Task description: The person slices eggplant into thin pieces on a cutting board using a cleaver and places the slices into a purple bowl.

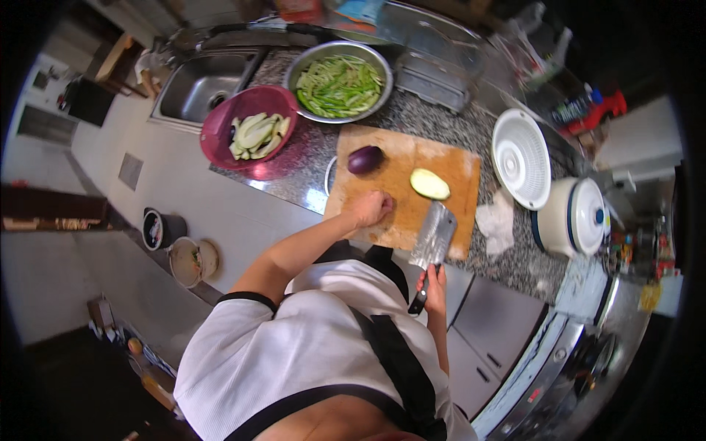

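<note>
On the wooden cutting board [457, 169] lies a dark purple piece of eggplant [365, 159], skin side up. To its right is an eggplant piece [429, 184] with its pale cut face upward. My left hand [373, 208] is closed low over the board, below the purple piece; anything inside its curled fingers is hidden. My right hand [435, 288] grips the dark handle of a cleaver [434, 237]. The wide metal blade points away from me across the board's lower right, its tip just below the pale piece.
Pale eggplant pieces [259, 137] fill a pink basin [211, 131] at the far left. Behind the board, a metal bowl [387, 82] holds green cut vegetables. A sink [195, 84] lies beyond the basin. Rightward are a white cloth [496, 222], a white colander [520, 158] and a lidded pot [562, 217].
</note>
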The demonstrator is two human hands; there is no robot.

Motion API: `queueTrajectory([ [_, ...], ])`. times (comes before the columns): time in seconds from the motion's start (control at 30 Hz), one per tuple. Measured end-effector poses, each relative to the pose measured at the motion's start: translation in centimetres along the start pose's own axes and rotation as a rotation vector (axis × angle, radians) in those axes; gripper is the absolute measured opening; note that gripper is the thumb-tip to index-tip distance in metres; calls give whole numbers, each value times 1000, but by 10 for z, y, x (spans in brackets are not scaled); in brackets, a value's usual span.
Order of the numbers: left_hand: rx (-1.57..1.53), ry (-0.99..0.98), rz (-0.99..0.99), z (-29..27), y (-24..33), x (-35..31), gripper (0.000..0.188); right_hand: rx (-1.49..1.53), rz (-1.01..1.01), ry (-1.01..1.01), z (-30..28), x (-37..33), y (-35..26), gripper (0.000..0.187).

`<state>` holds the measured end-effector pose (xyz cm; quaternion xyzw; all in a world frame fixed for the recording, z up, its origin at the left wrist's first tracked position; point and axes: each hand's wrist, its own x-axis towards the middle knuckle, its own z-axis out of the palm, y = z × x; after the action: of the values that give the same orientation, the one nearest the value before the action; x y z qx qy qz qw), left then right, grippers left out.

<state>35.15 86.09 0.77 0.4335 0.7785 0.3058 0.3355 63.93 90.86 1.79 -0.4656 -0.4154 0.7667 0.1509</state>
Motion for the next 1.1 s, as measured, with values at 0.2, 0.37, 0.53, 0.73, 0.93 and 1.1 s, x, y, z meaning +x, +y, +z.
queueTrajectory([
  [0.2, -321, 665, 53, -105, -42, -27, 5, 22, 22, 8, -14, 5, -17, 13],
  [0.37, -152, 1035, -184, -227, -108, -61, 23, -28, 37, -29, -27, 14, -19, 13],
  [0.53, 296, 890, -226, -223, -88, -51, 41, -53, 11, -50, -29, 22, -28, 14],
  [0.73, -255, 262, -1, -105, 15, 15, 17, -83, 29, -59, -37, 24, -32, 13],
  [0.93, 172, 95, 164, -4, 69, 75, 55, -139, 29, -41, -36, 24, -37, 13],
  [1.1, 255, -154, 16, 13, 72, 97, 48, -143, -1, -49, -38, 23, -42, 14],
])
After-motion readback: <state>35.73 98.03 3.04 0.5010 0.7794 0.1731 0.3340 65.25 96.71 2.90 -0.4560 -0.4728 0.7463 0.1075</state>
